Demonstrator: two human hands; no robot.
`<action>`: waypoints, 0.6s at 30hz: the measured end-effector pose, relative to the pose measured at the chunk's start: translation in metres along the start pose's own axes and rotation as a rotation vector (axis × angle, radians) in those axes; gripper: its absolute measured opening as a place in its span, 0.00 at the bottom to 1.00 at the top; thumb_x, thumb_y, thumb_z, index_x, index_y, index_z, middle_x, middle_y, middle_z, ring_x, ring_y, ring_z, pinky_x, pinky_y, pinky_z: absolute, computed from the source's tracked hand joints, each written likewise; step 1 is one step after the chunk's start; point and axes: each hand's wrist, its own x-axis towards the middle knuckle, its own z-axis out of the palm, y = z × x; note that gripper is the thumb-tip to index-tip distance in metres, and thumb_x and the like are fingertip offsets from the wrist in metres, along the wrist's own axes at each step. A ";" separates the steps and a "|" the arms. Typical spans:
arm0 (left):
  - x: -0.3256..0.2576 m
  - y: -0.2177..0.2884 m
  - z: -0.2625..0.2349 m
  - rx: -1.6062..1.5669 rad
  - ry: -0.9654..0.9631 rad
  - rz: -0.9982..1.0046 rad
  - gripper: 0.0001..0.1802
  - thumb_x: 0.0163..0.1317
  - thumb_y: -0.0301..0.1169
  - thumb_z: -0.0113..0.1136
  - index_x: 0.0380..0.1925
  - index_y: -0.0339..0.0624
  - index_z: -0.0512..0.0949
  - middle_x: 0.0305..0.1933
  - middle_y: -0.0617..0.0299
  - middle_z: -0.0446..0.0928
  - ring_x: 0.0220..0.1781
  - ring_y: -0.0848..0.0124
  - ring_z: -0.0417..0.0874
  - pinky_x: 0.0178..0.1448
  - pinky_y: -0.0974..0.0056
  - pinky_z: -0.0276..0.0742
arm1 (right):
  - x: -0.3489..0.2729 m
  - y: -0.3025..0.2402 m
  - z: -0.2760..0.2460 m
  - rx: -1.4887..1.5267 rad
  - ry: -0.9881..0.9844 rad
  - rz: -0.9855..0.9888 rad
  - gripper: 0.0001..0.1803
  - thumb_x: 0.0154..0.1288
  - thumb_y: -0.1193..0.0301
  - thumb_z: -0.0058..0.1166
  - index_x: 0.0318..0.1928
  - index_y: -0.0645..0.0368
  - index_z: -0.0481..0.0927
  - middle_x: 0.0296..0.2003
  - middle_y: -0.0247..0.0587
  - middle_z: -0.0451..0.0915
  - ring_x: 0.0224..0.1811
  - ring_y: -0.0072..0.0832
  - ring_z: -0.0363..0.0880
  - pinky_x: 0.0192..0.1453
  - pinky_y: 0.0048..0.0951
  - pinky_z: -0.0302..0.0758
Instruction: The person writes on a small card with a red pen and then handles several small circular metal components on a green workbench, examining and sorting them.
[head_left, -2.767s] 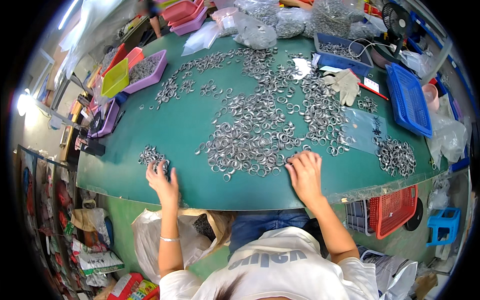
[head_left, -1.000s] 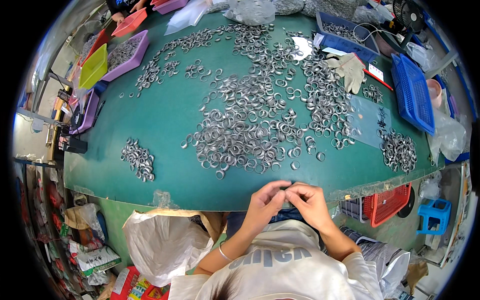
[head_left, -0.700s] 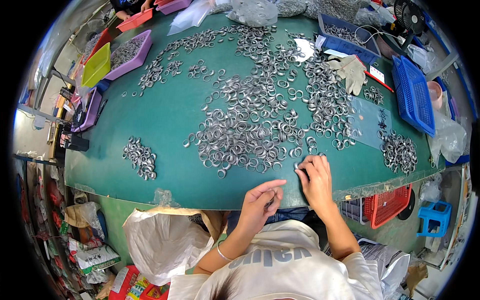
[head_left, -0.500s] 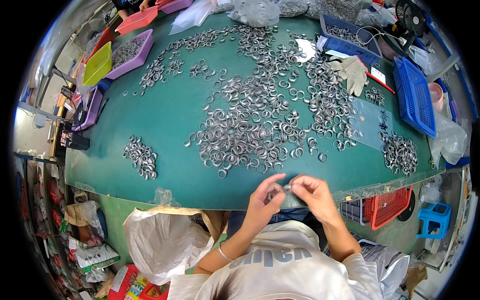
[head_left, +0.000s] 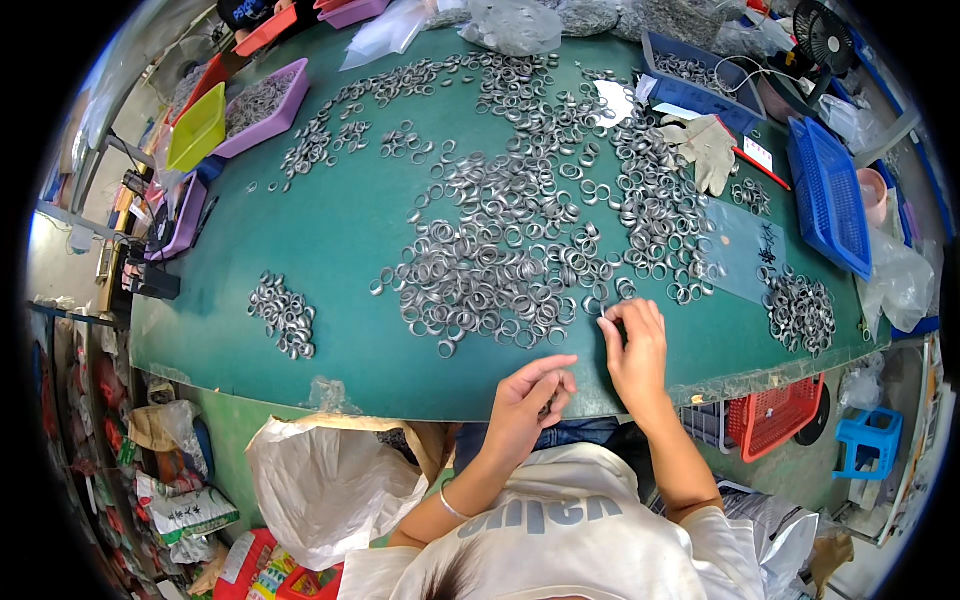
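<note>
At the near edge of the green tabletop [head_left: 340, 250], her right hand [head_left: 636, 350] pinches at a ring beside the big heap of metal rings [head_left: 500, 270]. Her left hand [head_left: 530, 395] curls loosely just beside it, perhaps cupping rings, though I cannot tell.

Rings [head_left: 500, 270] on table [head_left: 340, 230], trays [head_left: 255, 100] behind-left.

Blue basket [head_left: 828, 195], work glove [head_left: 708, 150], yellow tray [head_left: 197, 128], white bag [head_left: 325, 485].
</note>
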 end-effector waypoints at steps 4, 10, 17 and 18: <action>0.002 -0.003 0.004 0.031 0.012 0.112 0.15 0.66 0.26 0.45 0.50 0.34 0.71 0.25 0.65 0.68 0.19 0.83 0.59 0.20 0.78 0.53 | -0.022 -0.019 -0.014 0.831 -0.299 0.477 0.03 0.59 0.76 0.55 0.33 0.63 0.76 0.27 0.30 0.75 0.28 0.19 0.70 0.35 0.24 0.67; 0.003 -0.002 0.003 0.073 0.009 0.034 0.15 0.65 0.25 0.46 0.50 0.34 0.72 0.20 0.68 0.66 0.16 0.84 0.57 0.19 0.78 0.51 | -0.014 -0.017 -0.019 0.480 -0.307 0.073 0.03 0.55 0.79 0.56 0.31 0.65 0.78 0.27 0.39 0.77 0.30 0.31 0.74 0.35 0.28 0.70; 0.000 0.011 0.008 -0.067 -0.026 -0.073 0.16 0.63 0.23 0.46 0.51 0.34 0.71 0.25 0.63 0.68 0.18 0.81 0.60 0.19 0.78 0.54 | 0.022 0.006 0.002 -0.140 0.014 -0.123 0.08 0.49 0.78 0.59 0.32 0.62 0.77 0.31 0.43 0.74 0.37 0.41 0.72 0.37 0.33 0.69; 0.001 0.009 0.009 -0.056 -0.023 -0.060 0.16 0.63 0.23 0.46 0.52 0.34 0.71 0.26 0.63 0.69 0.19 0.81 0.61 0.19 0.78 0.54 | 0.022 0.009 0.005 -0.210 -0.021 -0.141 0.08 0.48 0.78 0.60 0.32 0.62 0.77 0.31 0.43 0.73 0.38 0.41 0.71 0.36 0.33 0.68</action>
